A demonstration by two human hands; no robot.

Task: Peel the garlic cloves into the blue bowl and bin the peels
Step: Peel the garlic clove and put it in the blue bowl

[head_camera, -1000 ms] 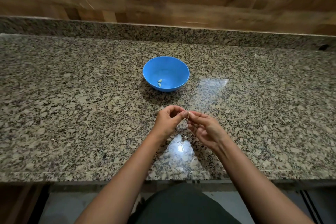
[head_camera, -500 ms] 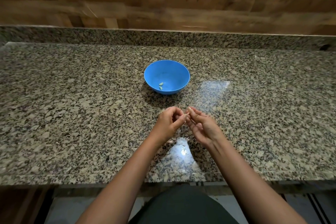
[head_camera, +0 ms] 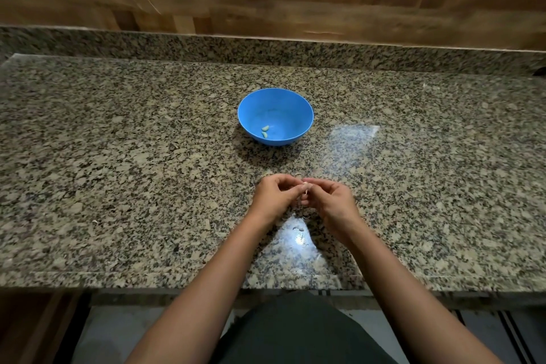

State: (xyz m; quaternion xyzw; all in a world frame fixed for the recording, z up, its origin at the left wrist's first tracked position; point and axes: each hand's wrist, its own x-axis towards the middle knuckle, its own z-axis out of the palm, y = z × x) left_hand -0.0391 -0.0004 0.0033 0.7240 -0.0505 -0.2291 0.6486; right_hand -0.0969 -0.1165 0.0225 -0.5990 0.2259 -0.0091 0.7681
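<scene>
One blue bowl [head_camera: 295, 115] is counted on the single granite counter [head_camera: 118, 156], and two peeled cloves [head_camera: 265, 131] are seen inside it. One garlic clove [head_camera: 305, 186] is pinched between two hands, the left hand [head_camera: 273, 196] and the right hand [head_camera: 332, 201]. Two small peel scraps [head_camera: 297, 228] are made out on the counter; whether there are more cannot be told

Garlic clove [head_camera: 305, 186] mostly buried between left hand [head_camera: 273, 198] and right hand [head_camera: 334, 201] fingertips; peeled or not, can't tell.
</scene>
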